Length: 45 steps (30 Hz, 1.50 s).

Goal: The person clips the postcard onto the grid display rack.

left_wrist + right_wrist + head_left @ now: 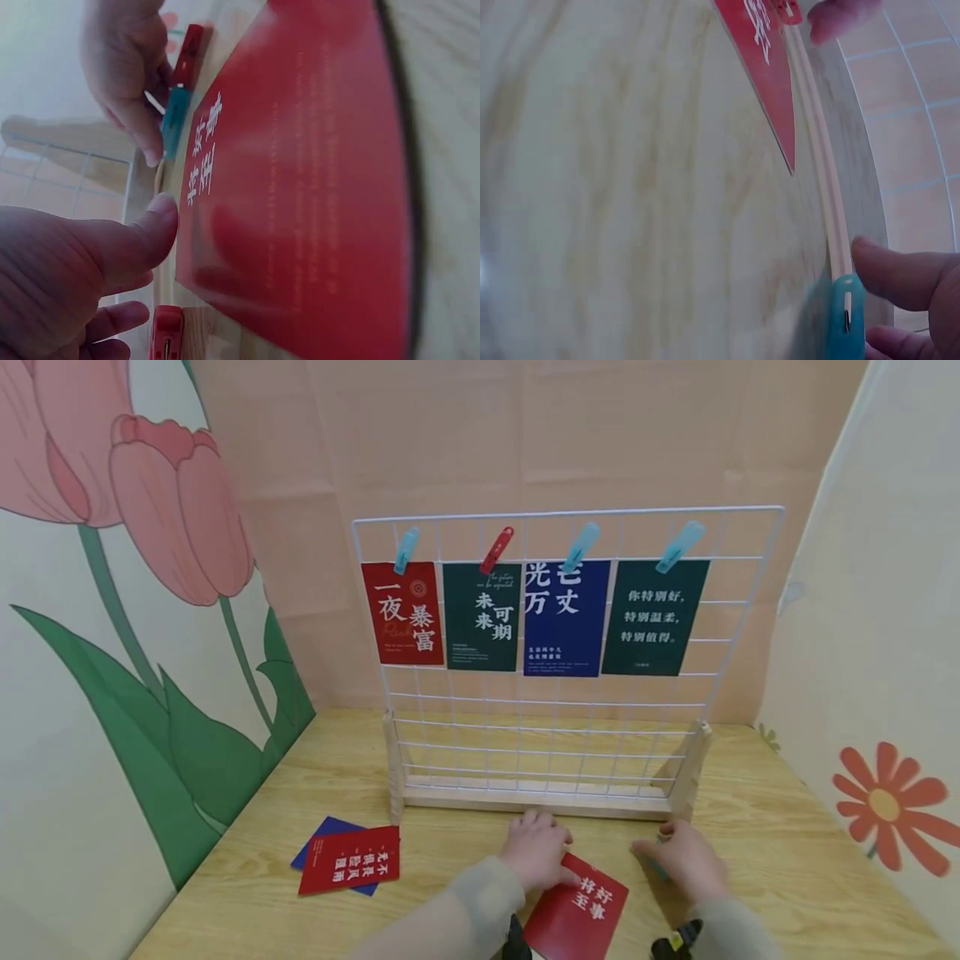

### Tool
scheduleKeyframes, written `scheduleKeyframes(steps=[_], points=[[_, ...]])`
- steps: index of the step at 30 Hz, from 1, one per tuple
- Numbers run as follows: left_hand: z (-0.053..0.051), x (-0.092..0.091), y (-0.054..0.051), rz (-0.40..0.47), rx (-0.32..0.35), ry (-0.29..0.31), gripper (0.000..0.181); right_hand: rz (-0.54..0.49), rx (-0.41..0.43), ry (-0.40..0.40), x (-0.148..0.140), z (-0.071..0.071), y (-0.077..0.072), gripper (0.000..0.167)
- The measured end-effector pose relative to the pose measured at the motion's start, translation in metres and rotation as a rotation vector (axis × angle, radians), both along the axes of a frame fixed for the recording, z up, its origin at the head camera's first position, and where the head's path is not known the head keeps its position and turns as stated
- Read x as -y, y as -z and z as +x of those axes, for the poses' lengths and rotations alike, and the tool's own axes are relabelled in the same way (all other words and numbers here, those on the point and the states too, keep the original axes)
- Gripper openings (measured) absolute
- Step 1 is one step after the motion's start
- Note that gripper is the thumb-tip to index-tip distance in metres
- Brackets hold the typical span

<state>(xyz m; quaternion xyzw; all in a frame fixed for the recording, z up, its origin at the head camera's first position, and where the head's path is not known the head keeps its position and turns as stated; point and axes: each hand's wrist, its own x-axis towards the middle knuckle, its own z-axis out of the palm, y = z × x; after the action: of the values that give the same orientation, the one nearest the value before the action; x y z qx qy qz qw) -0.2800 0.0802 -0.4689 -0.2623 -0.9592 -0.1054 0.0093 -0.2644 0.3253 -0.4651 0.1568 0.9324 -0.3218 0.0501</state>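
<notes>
On the table lies a red card (576,912) with white characters. My left hand (534,853) is at its upper left edge; in the left wrist view the thumb (157,225) reaches toward the card and a red clip (166,334) lies beside the fingers. My right hand (688,864) is by a blue clip (846,319), its thumb (889,274) extended beside the clip's end and its other fingers partly hidden. Another red clip (192,54) lies behind the blue one in the left wrist view.
A white wire grid (543,702) in a wooden base (532,803) stands behind the hands. Several cards, such as a blue one (562,631), hang from it under clips. At left, a red card (348,860) lies over a blue card (318,837).
</notes>
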Motion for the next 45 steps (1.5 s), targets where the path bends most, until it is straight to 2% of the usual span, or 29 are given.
scheduleKeyframes(steps=[3,7,13,21,30,34,38,45], points=[[-0.003,-0.003,0.001,-0.021,0.008,0.014,0.048,0.0,0.001,0.006,0.001,-0.001,0.002,0.081],[-0.004,-0.005,-0.002,-0.045,0.054,0.03,0.042,0.022,-0.02,-0.015,0.002,0.0,0.003,0.073],[-0.002,-0.008,-0.008,-0.053,0.107,0.028,0.037,0.034,-0.09,-0.063,0.005,0.003,-0.001,0.065],[-0.006,-0.006,-0.01,-0.132,0.059,0.049,0.047,-0.164,-0.127,-0.058,0.017,0.008,-0.013,0.066],[-0.007,-0.006,-0.011,-0.115,0.132,0.038,0.051,-0.445,-0.127,-0.066,0.029,0.012,-0.02,0.068],[-0.009,-0.008,-0.006,-0.141,0.114,0.034,0.05,-0.479,-0.137,-0.061,0.031,0.014,-0.021,0.066],[-0.007,-0.008,-0.006,-0.161,0.084,0.035,0.052,-0.491,-0.137,-0.05,0.031,0.015,-0.02,0.065],[-0.003,-0.005,-0.006,-0.134,0.076,0.018,0.051,-0.539,-0.156,-0.041,0.03,0.018,-0.018,0.061]])
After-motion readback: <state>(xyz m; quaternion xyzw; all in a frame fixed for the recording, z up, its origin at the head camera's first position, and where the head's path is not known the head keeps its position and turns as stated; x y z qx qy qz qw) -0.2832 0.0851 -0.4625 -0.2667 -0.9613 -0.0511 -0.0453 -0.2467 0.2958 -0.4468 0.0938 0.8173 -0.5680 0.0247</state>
